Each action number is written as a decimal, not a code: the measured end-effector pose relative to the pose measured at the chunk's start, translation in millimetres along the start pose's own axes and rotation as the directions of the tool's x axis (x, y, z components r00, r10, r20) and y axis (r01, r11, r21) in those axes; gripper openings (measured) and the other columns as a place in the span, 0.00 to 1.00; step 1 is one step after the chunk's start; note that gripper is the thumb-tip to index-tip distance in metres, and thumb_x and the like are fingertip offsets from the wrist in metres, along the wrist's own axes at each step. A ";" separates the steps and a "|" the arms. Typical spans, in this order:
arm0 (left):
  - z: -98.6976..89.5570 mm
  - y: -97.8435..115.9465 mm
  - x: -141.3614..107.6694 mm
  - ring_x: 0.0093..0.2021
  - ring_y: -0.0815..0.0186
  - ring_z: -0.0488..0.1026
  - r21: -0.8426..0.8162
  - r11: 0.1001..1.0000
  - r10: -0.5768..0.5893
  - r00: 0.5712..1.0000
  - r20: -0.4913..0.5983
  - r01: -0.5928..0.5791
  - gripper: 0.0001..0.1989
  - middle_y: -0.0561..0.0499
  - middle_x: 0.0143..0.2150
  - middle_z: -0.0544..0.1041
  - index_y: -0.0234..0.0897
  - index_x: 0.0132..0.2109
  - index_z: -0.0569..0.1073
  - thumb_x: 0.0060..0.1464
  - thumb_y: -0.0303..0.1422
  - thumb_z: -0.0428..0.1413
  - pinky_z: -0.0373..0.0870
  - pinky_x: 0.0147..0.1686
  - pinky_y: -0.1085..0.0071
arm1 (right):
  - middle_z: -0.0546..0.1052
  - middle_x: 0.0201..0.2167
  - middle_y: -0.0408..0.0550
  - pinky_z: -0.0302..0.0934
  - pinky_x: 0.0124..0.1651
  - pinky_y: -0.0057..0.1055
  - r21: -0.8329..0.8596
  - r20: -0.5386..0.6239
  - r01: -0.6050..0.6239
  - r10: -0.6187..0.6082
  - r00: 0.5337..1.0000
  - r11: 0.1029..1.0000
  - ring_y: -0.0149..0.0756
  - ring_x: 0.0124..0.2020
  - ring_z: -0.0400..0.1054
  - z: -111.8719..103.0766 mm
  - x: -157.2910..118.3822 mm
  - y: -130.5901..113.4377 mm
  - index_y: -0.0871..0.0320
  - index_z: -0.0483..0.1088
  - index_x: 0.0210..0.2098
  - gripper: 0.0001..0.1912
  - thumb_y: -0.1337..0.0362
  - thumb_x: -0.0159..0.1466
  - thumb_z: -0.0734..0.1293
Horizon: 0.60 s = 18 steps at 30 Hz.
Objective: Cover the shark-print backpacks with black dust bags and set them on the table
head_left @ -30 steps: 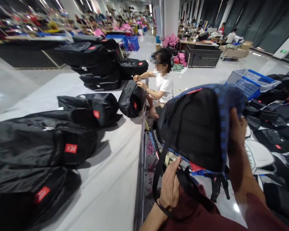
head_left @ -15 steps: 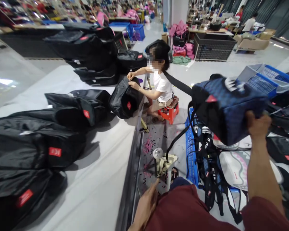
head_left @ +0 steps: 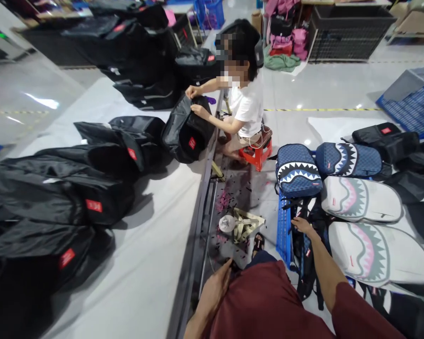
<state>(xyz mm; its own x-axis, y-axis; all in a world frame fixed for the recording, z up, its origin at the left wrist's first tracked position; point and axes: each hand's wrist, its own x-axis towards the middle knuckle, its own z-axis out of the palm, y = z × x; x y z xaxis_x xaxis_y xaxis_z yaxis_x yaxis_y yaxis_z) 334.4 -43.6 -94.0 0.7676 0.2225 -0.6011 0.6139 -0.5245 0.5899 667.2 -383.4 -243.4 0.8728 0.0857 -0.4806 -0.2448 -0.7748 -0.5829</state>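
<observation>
A blue checked backpack with a shark-mouth print (head_left: 298, 172) lies at the far end of the blue crate (head_left: 283, 235). Just nearer to me, my right hand (head_left: 303, 226) is over the dark straps and bags (head_left: 305, 249) in the crate; its fingers reach forward, apart from the backpack, and whether they hold a strap is too small to tell. My left hand (head_left: 215, 287) is low beside my body at the table's edge, its fingertips partly hidden. Another blue backpack (head_left: 349, 159) and white shark-print backpacks (head_left: 362, 197) lie to the right.
Black bags (head_left: 102, 197) with red labels cover much of the white table (head_left: 151, 240) on my left. A seated person (head_left: 245, 108) handles a black bag (head_left: 187, 132) at its edge. A stool-like stand (head_left: 245, 226) is on the floor between table and crate.
The blue backpack has left my right hand and now lies on the crate's far end. My right hand has moved lower and nearer. The view has tilted downward.
</observation>
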 end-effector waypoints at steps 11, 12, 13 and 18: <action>6.4 -0.3 -12.1 0.65 0.52 0.84 -0.032 0.988 -0.151 0.988 -0.025 0.150 0.28 0.47 0.66 0.84 0.45 0.71 0.79 0.72 0.40 0.48 0.78 0.68 0.60 | 0.75 0.68 0.73 0.60 0.71 0.48 -0.356 -0.061 -0.007 -0.015 0.998 0.935 0.58 0.68 0.68 -1.4 123.8 -32.0 0.66 0.66 0.75 0.33 0.56 0.76 0.64; 8.0 -1.1 -16.1 0.66 0.52 0.83 -0.041 0.983 -0.182 0.983 -0.034 0.181 0.29 0.46 0.67 0.84 0.44 0.72 0.79 0.72 0.41 0.48 0.78 0.68 0.60 | 0.72 0.70 0.74 0.57 0.73 0.50 -0.384 -0.067 0.012 -0.041 0.997 0.923 0.60 0.71 0.64 -1.0 132.1 -36.9 0.67 0.64 0.76 0.34 0.55 0.77 0.64; 9.6 -1.6 -20.3 0.67 0.52 0.82 -0.053 0.975 -0.216 0.975 -0.043 0.214 0.29 0.46 0.67 0.83 0.43 0.72 0.79 0.72 0.42 0.47 0.77 0.68 0.60 | 0.70 0.72 0.75 0.55 0.74 0.51 -0.413 -0.068 0.036 -0.071 0.995 0.910 0.62 0.73 0.60 0.4 139.5 -41.0 0.67 0.63 0.77 0.34 0.55 0.77 0.63; 14.8 -1.7 -37.6 0.71 0.54 0.78 -0.131 0.939 -0.327 0.942 -0.071 0.317 0.31 0.47 0.70 0.81 0.42 0.71 0.79 0.72 0.45 0.45 0.73 0.73 0.59 | 0.68 0.72 0.76 0.53 0.71 0.58 -0.659 -0.015 0.183 -0.257 0.966 0.729 0.65 0.70 0.59 20.2 165.7 -50.8 0.65 0.55 0.80 0.40 0.54 0.76 0.67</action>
<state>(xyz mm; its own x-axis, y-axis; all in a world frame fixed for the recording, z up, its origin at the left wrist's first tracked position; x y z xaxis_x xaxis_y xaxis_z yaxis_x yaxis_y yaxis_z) 301.8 -63.2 -80.4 0.5354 0.4401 -0.7209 0.8439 -0.3147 0.4345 815.7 -317.2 -306.7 0.9128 0.2721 -0.3046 0.2597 -0.9623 -0.0813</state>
